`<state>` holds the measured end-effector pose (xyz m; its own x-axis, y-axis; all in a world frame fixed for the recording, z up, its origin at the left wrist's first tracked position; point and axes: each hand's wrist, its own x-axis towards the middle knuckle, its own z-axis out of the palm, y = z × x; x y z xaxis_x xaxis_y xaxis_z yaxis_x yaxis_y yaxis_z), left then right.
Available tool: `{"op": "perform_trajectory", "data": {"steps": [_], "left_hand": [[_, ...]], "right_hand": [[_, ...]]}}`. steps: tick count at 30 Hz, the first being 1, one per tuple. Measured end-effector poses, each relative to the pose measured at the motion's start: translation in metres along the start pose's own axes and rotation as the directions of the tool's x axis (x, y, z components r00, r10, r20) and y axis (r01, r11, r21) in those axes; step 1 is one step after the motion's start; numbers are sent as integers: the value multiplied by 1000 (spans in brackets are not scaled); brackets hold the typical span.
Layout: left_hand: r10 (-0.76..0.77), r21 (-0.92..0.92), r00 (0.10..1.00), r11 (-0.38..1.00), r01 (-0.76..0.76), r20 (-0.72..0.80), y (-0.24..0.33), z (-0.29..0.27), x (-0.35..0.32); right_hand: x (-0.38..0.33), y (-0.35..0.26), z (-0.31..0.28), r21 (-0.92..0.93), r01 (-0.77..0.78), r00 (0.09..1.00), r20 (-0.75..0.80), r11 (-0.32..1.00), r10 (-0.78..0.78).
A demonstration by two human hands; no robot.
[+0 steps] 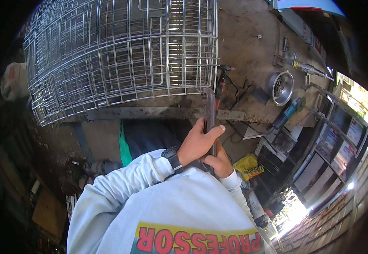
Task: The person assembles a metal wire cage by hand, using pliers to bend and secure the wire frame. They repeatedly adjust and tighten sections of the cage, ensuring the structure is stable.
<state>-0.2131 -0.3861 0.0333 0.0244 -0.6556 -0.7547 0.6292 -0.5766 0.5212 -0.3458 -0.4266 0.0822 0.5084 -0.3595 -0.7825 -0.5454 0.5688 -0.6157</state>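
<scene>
My left hand (198, 144), with a dark watch (173, 158) at the wrist, is closed around the middle of a dark brown metal bar (210, 111). My right hand (220, 162) grips the same bar lower down, close to my body. The bar stands away from me, and its hooked upper end is at the near right corner of a wire mesh cage (120, 55). Whether that end touches the wire, I cannot tell. Just right of the bar, a hammer (221, 86) with a red and black handle lies on the workbench (247, 42).
On the bench's right side are a round metal bowl (282, 88) with small parts in it, a teal angle grinder (287, 113) and a yellow-and-clear tool (311, 69). Below the bench edge hangs or lies a yellow bag (248, 166). A framed shelf (340, 139) stands further right.
</scene>
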Motion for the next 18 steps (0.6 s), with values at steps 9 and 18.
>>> {"op": "perform_trajectory", "data": {"steps": [9,18], "left_hand": [[-37,31,999,999,37,1,-7,2,1],[-2,83,1000,997,4,-26,-10,-6,4]], "right_hand": [[-3,6,-10,-69,-1,999,40,998,4],[3,-4,1,-142,-6,1000,14,990,8]]}}
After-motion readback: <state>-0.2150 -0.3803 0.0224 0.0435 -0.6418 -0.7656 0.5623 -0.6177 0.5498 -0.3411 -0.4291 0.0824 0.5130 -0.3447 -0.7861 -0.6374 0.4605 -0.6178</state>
